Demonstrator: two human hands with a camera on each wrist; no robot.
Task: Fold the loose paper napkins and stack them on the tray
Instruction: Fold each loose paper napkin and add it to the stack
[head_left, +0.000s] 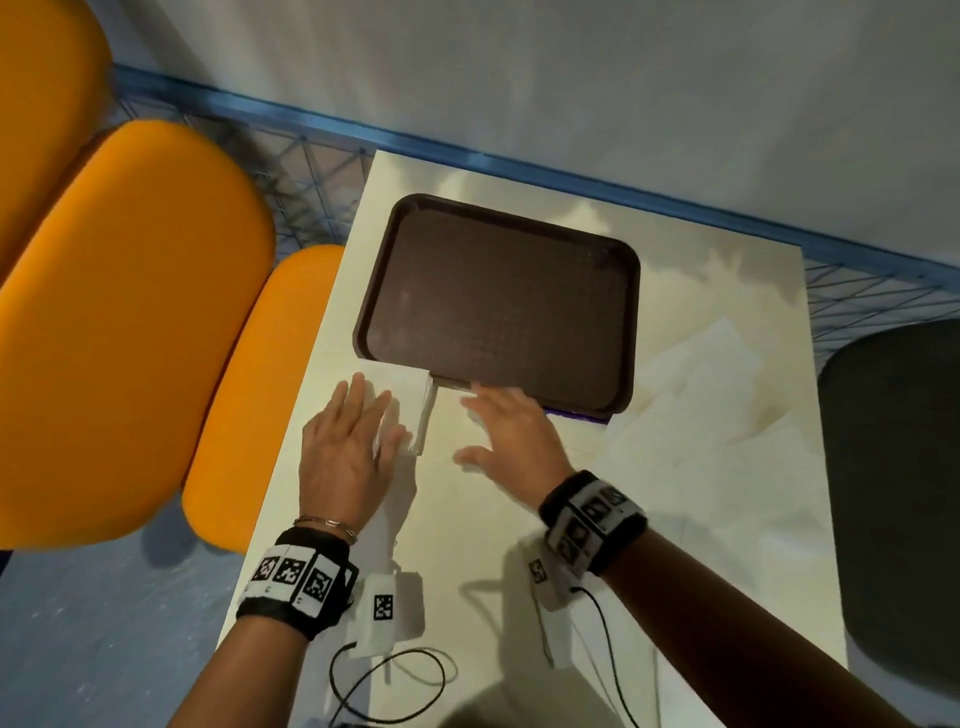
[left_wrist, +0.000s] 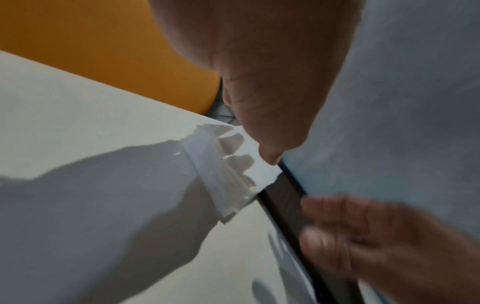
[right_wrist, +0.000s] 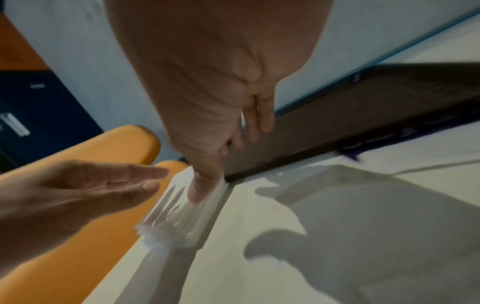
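The folded napkins (head_left: 410, 410), light and limp, are pressed flat by the left hand (head_left: 348, 447); the right hand (head_left: 511, 431) is held apart, empty. Best gripped at the folded edge.

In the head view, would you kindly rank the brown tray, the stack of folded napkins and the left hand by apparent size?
1. Brown tray, clearly largest.
2. Left hand.
3. Stack of folded napkins, though the hand hides part of it, so this pair is unsure.
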